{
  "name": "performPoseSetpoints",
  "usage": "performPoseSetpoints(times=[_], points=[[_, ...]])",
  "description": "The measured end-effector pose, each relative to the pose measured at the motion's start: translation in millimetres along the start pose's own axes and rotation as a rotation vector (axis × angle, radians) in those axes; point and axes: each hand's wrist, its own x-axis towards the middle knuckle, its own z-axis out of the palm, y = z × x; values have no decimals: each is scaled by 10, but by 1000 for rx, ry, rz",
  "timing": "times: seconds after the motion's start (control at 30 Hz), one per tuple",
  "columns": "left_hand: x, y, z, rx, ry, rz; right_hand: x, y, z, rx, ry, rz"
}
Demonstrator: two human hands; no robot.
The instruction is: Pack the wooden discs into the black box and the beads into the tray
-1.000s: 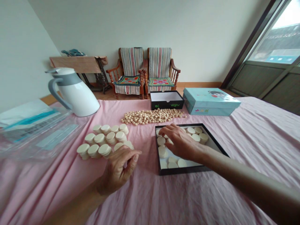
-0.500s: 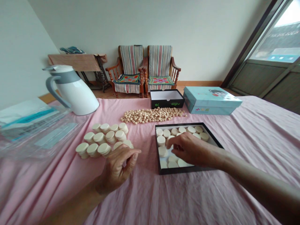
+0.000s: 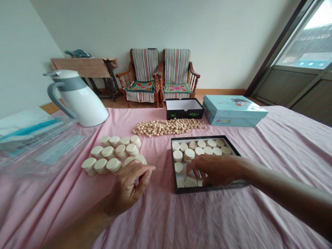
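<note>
My right hand (image 3: 215,169) reaches over the near part of a shallow black-edged tray (image 3: 240,152) with a pale floor. Its fingers point down and apart, close above round pale wooden discs (image 3: 191,182); the fingertips are partly hidden. Farther back in the tray stand rows of such discs, with a short stack (image 3: 189,154) just beyond the fingers. My left hand (image 3: 131,181) rests on the cloth with loosely closed fingers and nothing visible in them. It sits at the near right corner of several stacks of discs (image 3: 107,151), partly covering them.
Behind the tray lies a long heap of small wooden pieces (image 3: 166,127). Beyond it stand a black box (image 3: 184,109) and a light blue box (image 3: 233,110). A white-and-grey jug (image 3: 85,103) and clear plastic packaging (image 3: 44,148) are at the left, on the pink cloth (image 3: 155,214).
My right hand has shifted slightly nearer to me inside the tray, uncovering the short stack and discs behind it. The left hand has stayed in place.
</note>
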Motion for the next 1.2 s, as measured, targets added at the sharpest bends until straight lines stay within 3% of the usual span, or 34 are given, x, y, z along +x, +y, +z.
performPoseSetpoints(times=[0.1,0.53,0.63,0.87,1.2], points=[[-4,-6,-2,5,17,10,9,-10,-32,68,-172,-16],[1,-8,4,-19,7,11,129,-46,71,137,-149,22],[6,-4,2,-8,2,10,107,-68,64,168,-58,37],[11,19,12,-18,11,17,196,-205,119,209,363,194],[-4,13,10,-29,9,36,288,-218,325,236,473,274]])
